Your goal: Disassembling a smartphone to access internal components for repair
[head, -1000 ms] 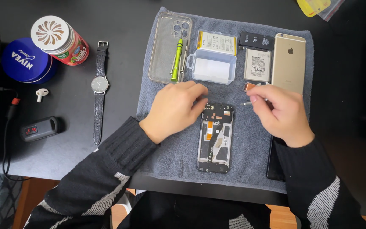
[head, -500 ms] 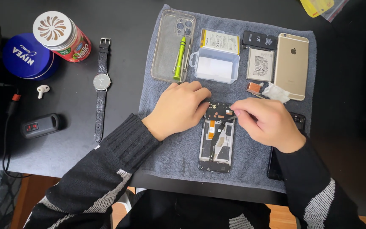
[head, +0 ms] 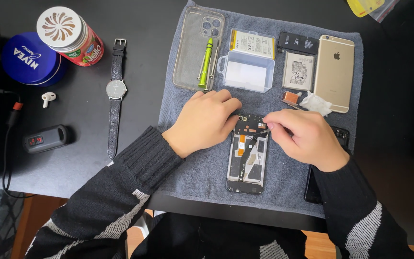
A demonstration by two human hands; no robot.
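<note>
Grey towel (head: 202, 177) covers the desk here, and the opened phone frame (head: 247, 158) sits near the middle of it, back off, guts showing. Left hand (head: 204, 121) rests curled, fingers on the frame's top left corner, holding nothing. Right hand (head: 305, 136) is pinched shut on thin tweezers (head: 260, 133), tips over the frame's upper end.

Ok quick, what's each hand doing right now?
Left hand: holds nothing, fingers resting on the opened phone.
Right hand: pinched shut on a thin tool.
</note>
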